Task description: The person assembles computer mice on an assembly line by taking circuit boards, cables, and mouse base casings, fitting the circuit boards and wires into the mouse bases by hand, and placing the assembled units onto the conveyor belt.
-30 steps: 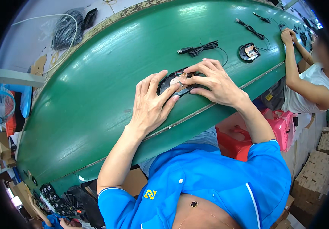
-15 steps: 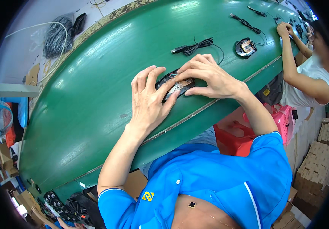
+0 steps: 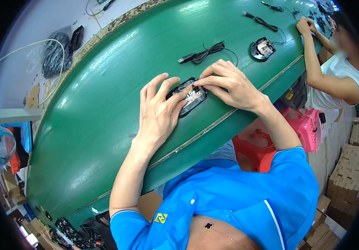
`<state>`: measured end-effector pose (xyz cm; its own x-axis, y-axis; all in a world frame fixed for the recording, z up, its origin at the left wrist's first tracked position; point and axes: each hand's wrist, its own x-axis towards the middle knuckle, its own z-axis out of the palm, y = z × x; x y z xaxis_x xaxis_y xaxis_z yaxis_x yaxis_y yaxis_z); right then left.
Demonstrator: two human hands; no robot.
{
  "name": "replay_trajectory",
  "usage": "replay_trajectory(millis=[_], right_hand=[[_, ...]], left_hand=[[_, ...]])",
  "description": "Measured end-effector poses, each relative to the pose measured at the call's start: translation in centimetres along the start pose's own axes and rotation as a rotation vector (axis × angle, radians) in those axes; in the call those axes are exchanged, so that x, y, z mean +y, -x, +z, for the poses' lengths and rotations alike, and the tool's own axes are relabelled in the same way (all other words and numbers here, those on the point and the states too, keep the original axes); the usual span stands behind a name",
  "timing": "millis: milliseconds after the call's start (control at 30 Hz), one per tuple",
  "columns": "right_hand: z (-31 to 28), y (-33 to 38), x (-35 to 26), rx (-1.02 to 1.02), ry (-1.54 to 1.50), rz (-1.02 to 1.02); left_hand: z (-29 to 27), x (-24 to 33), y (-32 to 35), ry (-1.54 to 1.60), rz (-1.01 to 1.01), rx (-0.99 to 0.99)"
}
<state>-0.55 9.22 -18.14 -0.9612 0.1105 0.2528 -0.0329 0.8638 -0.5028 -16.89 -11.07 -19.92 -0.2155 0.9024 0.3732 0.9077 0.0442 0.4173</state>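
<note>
An opened black computer mouse (image 3: 193, 96) lies on the green work surface, its circuit board showing. My left hand (image 3: 159, 106) steadies it from the left, thumb and index finger pressed on the board side and the other fingers raised. At the mouse's upper right, the fingertips of my right hand (image 3: 229, 85) are pinched together over the board; whatever small part sits between them is hidden. Just beyond the mouse lies a coiled black USB cable (image 3: 204, 53), its lead running behind my right hand.
A second opened mouse (image 3: 263, 49) with its coiled cable (image 3: 267, 24) lies to the far right. Beyond it, a co-worker's hands (image 3: 306, 26) are at the same green conveyor belt (image 3: 92, 112). Bagged black cables (image 3: 56, 52) lie beyond the far edge.
My right thumb has left the mouse's lower right side and closed against the fingers at its upper edge, uncovering more of the board. The whole view has shifted slightly.
</note>
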Motion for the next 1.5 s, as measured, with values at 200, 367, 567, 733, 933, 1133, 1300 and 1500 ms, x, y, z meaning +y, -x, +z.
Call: replay_trajectory(millis=[200,367,567,733,933,1133,1300,1500], right_hand=[[0.1,-0.4,-0.3,0.078,0.255,-0.155],[0.3,-0.3,-0.5,0.034,0.213,-0.086],[0.0,-0.5,-0.5,-0.017,0.134,-0.013],[-0.5,-1.0,-0.3,-0.074,0.132,0.016],[-0.6,-1.2,0.1,-0.097,0.132,0.038],[-1.4,-2.0,-0.3,-0.139,0.148,0.065],[-1.6,-2.4,0.7,-0.193,0.144,0.036],[-1.4,-1.8,0.8,-0.171,0.075,0.103]], left_hand=[[-0.5,0.5,-0.1,-0.129,0.036,-0.017],[-0.3,0.2,0.1,-0.188,0.054,-0.029],[-0.8,-0.1,-0.3,-0.162,0.018,-0.088],[-1.5,0.1,-1.0,-0.188,0.018,-0.139],[-0.8,-0.7,-0.7,-0.167,0.026,-0.119],[-0.5,-0.9,-0.8,-0.128,0.056,-0.072],[0.1,-1.3,-0.7,-0.092,0.035,-0.096],[-0.1,-1.5,0.0,0.041,0.026,0.022]])
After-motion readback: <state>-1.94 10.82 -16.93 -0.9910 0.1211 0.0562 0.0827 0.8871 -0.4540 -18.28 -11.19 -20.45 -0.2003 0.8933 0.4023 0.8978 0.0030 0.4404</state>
